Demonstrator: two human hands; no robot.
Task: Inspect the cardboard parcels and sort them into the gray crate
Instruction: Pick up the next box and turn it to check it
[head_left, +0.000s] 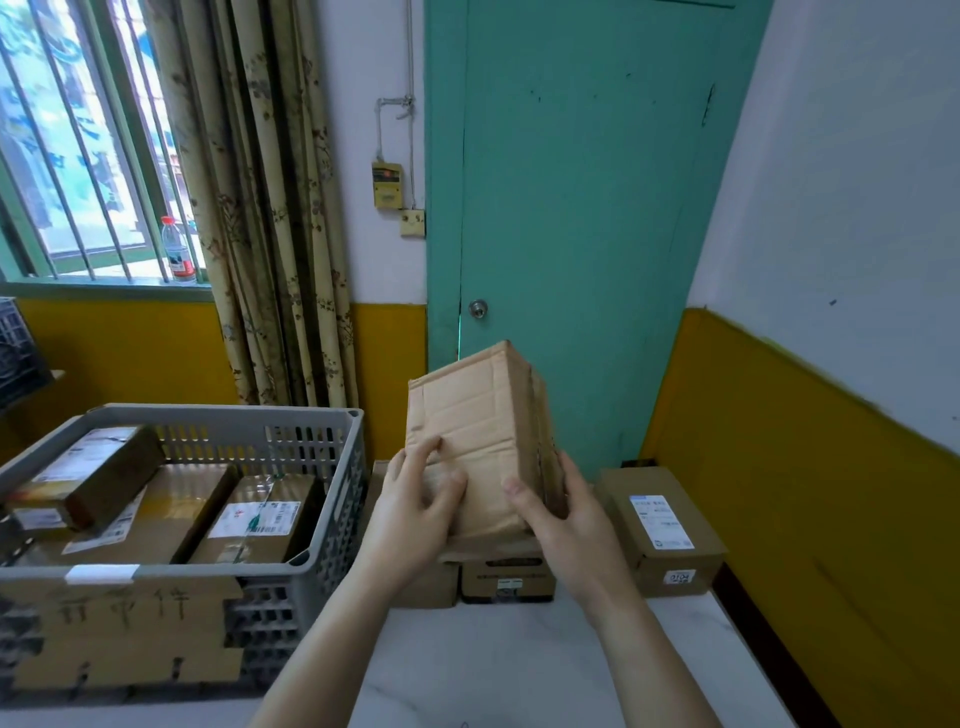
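Creased cardboard parcel (480, 431) between hands

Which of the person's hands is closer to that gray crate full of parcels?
Left. The left hand grips the held parcel just beside the gray crate; the right hand holds the parcel's far side.

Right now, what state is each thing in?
held parcel: lifted, tilted, gripped by both hands
left hand: shut on held parcel
right hand: shut on held parcel
gray crate: holds several parcels
labelled parcel: resting on table
door: closed
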